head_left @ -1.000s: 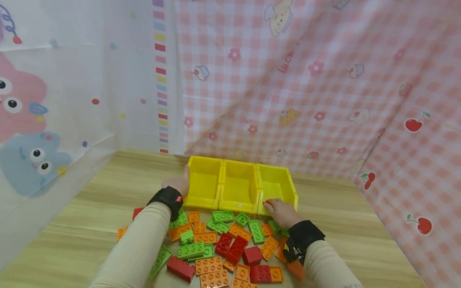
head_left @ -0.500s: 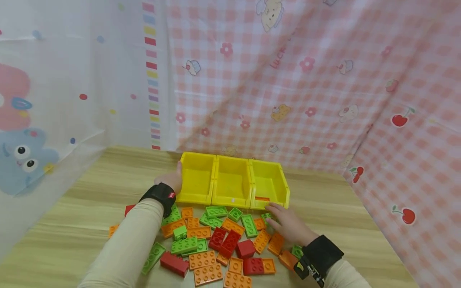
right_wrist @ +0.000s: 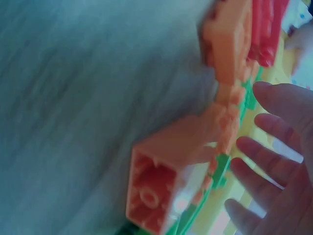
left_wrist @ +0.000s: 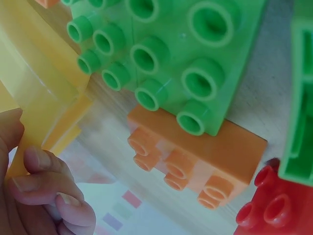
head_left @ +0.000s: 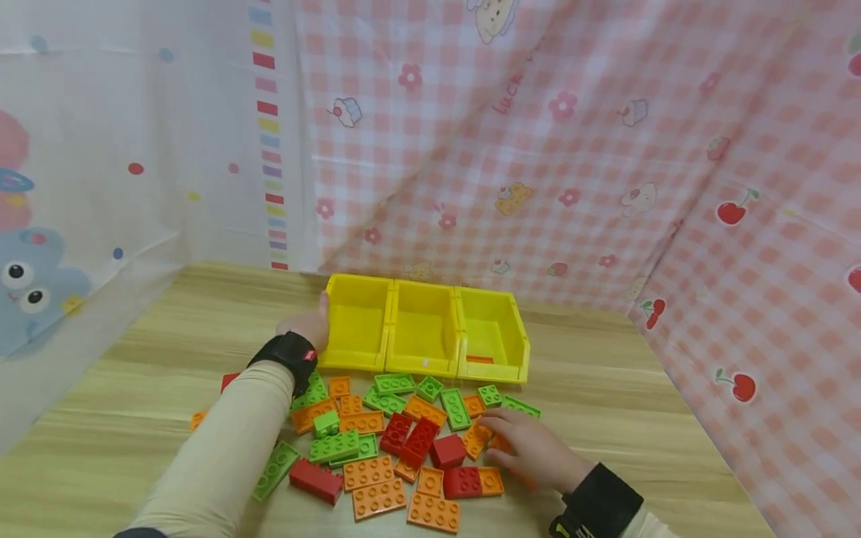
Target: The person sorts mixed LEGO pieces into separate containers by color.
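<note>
A row of three joined yellow bins [head_left: 425, 329] stands behind the toy building bricks. My left hand [head_left: 306, 327] holds the outer wall of the left bin; in the left wrist view its fingers [left_wrist: 46, 191] curl at the yellow edge. Inside the right bin, by the front wall, lies a reddish-orange brick [head_left: 480, 359]. My right hand [head_left: 538, 452] is over the right side of the pile with fingers spread, partly covering orange bricks [head_left: 475, 439]. The right wrist view shows that palm with nothing in it, beside a hollow-bottomed orange brick [right_wrist: 151, 196].
Green bricks [head_left: 455, 409], red bricks [head_left: 418, 442] and orange bricks [head_left: 379, 499] lie loosely on the wooden table [head_left: 592, 366], some overlapping. The left forearm crosses over part of the pile. A patterned cloth [head_left: 471, 149] hangs behind the bins.
My right hand has let go of the reddish-orange brick in the right bin and come back to the pile. The left hand stays on the left bin. The head view has shifted slightly.
</note>
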A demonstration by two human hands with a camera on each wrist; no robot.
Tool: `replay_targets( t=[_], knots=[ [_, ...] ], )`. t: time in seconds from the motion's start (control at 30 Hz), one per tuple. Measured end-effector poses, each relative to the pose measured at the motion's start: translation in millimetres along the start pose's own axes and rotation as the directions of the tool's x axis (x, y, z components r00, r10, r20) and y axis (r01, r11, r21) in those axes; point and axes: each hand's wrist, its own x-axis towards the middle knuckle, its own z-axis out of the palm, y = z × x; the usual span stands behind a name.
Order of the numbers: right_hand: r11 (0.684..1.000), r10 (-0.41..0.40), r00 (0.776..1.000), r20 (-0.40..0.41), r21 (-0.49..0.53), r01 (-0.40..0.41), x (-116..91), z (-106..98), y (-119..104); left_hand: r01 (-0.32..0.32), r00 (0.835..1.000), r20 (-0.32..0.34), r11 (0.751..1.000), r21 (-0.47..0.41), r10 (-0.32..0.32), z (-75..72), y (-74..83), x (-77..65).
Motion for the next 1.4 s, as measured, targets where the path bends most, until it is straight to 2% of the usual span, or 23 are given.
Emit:
replay_targets(
  t=[0.13,0.23,0.53,0.67,0.83,1.03,1.13,1.23,1.4],
  knots=[
    [0.990,-0.134,0.990,-0.037,-0.051,0.132,5.1,7.7,-3.1,0.017,1.000,-0.014,1.000,-0.010,-0.017,1.1,0.2,-0.4],
    [0.981,-0.183,0.981,-0.058,-0.073,0.178,8.3,11.6,-4.6,0.020,1.000,-0.018,1.000,-0.012,-0.020,1.3,1.2,-0.9],
    [0.964,-0.211,0.977,-0.045,-0.176,0.200,17.2,11.0,-10.4,0.017,1.000,-0.012,1.000,0.023,-0.017,0.2,-1.5,0.3],
    [0.969,-0.200,0.979,-0.036,-0.156,0.192,19.3,7.7,-10.2,0.018,1.000,-0.015,1.000,0.025,-0.018,3.3,-3.0,1.9],
    [0.974,-0.210,0.973,-0.090,-0.102,0.201,20.6,-4.4,-9.7,0.016,0.999,-0.028,1.000,0.012,-0.016,5.3,-3.0,2.5],
    [0.982,-0.177,0.970,-0.166,-0.089,0.164,28.3,-25.8,-5.6,0.025,0.999,-0.027,0.999,0.021,-0.024,5.2,-2.0,2.5],
    [0.990,-0.134,0.962,-0.238,-0.080,0.118,37.1,-37.5,1.4,0.031,0.999,-0.017,0.999,0.033,-0.030,5.2,-2.0,3.1],
    [0.997,-0.056,0.957,-0.286,-0.060,0.040,49.0,-48.5,9.3,0.040,0.999,-0.018,0.999,0.034,-0.040,5.7,-3.2,4.6],
    [0.995,0.052,0.961,-0.272,-0.063,-0.071,68.3,-59.3,20.6,0.042,0.999,-0.024,0.999,0.026,-0.042,6.3,-2.2,4.6]
  ],
)
